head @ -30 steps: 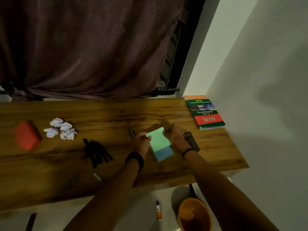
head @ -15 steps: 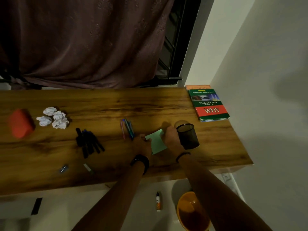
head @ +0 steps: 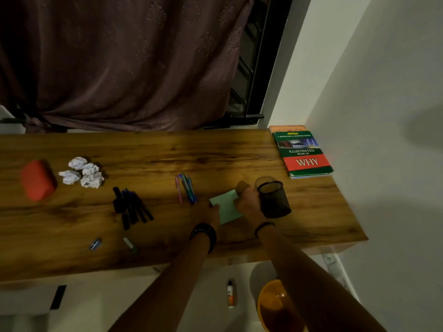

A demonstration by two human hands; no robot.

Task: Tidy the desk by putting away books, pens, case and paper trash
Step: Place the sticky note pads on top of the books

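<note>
A green notepad (head: 226, 206) lies on the wooden desk (head: 148, 154) between my two hands. My left hand (head: 211, 213) grips its left edge and my right hand (head: 248, 204) grips its right edge. A black mesh pen cup (head: 274, 198) stands just right of my right hand. Coloured pens (head: 187, 190) lie left of the notepad. Black markers (head: 130, 207) lie further left. Several crumpled paper balls (head: 81, 172) and a red case (head: 38, 179) sit at the far left. A green and red book (head: 304, 154) tops a stack at the back right corner.
Two small items, a blue one (head: 96, 243) and a green one (head: 129, 243), lie near the desk's front edge. An orange bin (head: 275, 307) stands on the floor under the desk's right end, with a small glue bottle (head: 230, 293) beside it. A dark curtain (head: 124, 61) hangs behind.
The notepad came down from a raised position onto the desk, and its blue lower part no longer shows. The view shifted, revealing the coloured pens and the upright pen cup.
</note>
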